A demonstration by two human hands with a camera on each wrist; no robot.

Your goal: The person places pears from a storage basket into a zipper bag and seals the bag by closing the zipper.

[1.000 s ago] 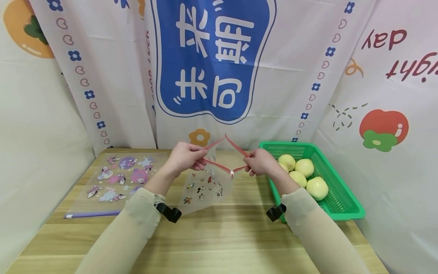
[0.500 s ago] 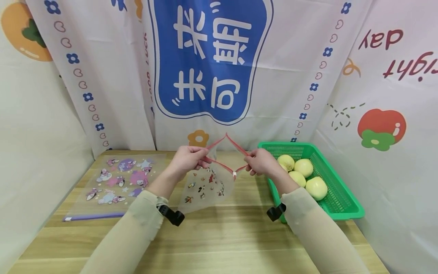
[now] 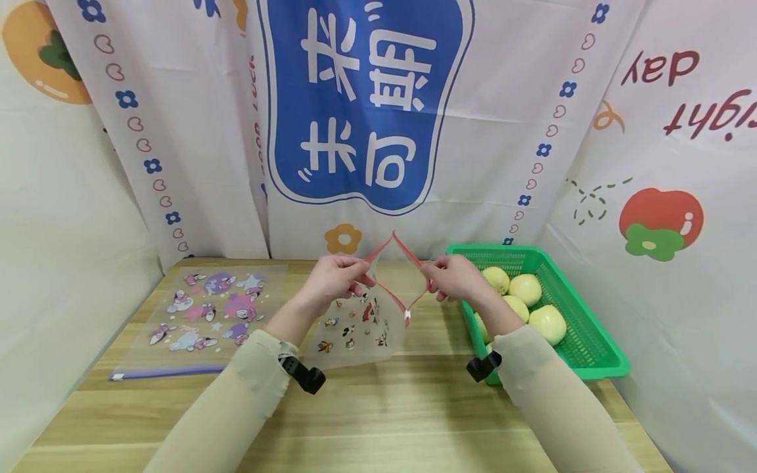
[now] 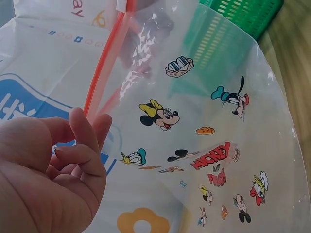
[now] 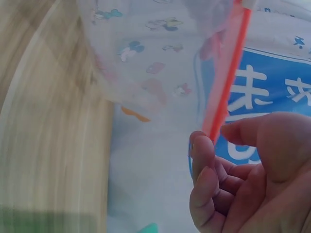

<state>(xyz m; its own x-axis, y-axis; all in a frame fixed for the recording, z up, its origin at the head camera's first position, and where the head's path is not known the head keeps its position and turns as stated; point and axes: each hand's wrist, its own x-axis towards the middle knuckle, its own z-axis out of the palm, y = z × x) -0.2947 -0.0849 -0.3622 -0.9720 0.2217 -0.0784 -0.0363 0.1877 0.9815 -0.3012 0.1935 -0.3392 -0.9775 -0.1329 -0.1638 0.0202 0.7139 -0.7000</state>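
A clear zip bag [image 3: 355,332] with small cartoon prints and a red zip edge hangs over the table, its mouth spread into a diamond. My left hand [image 3: 336,281] pinches the red edge on the left side, and my right hand [image 3: 454,276] pinches it on the right. A white slider [image 3: 407,315] sits at the near corner of the mouth. In the left wrist view the bag's printed face [image 4: 194,121] shows beside the left hand [image 4: 68,170]. Thumb and forefinger of the right hand [image 5: 243,179] meet at the red strip in the right wrist view.
To the left, a second clear bag [image 3: 204,309] with purple prints and a purple zip lies flat on the wooden table [image 3: 367,420]. A green basket [image 3: 591,315] with several pale yellow round fruits [image 3: 547,325] stands at the right. A printed curtain [image 3: 508,151] hangs behind.
My left hand has moved right, toward the right hand, so the bag's mouth has narrowed. The slider corner has dropped slightly. Both hands keep their pinch.
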